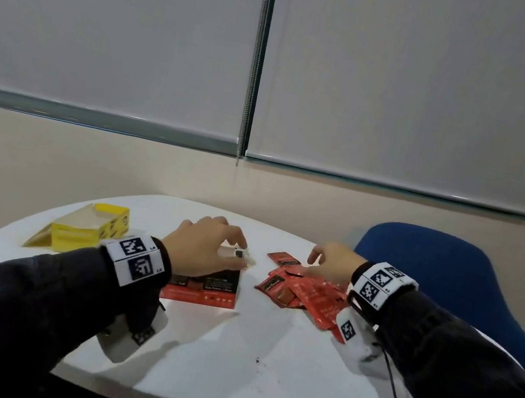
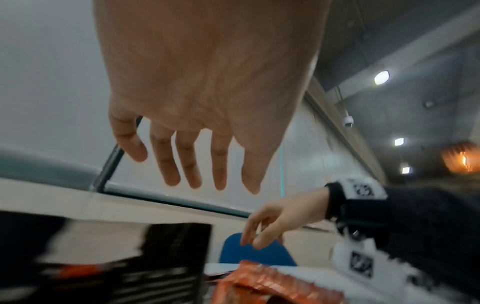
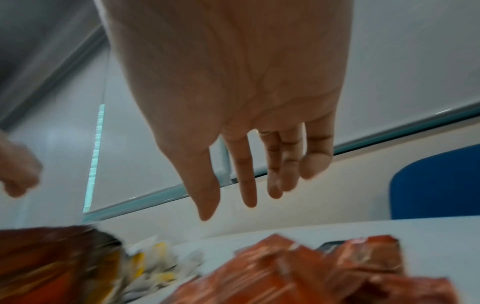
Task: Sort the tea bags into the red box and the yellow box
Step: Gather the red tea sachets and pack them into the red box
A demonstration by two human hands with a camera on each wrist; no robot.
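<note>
Table (image 1: 227, 359): white, rounded top, nearest the viewer; small dark specks on its near part.
Chair (image 1: 456, 280): blue, at the far right of the table.
Wall (image 1: 86, 162): beige, plain, behind the table.
Blinds (image 1: 412, 85): two pale grey roller blinds, drawn down, filling the upper wall left and right.
Cord (image 1: 258, 59): beaded, hanging between the two blinds.
Ceiling (image 2: 415, 51): dark grey.
Lights (image 2: 381, 77): several small bright ceiling lamps, far right in the left wrist view.
</note>
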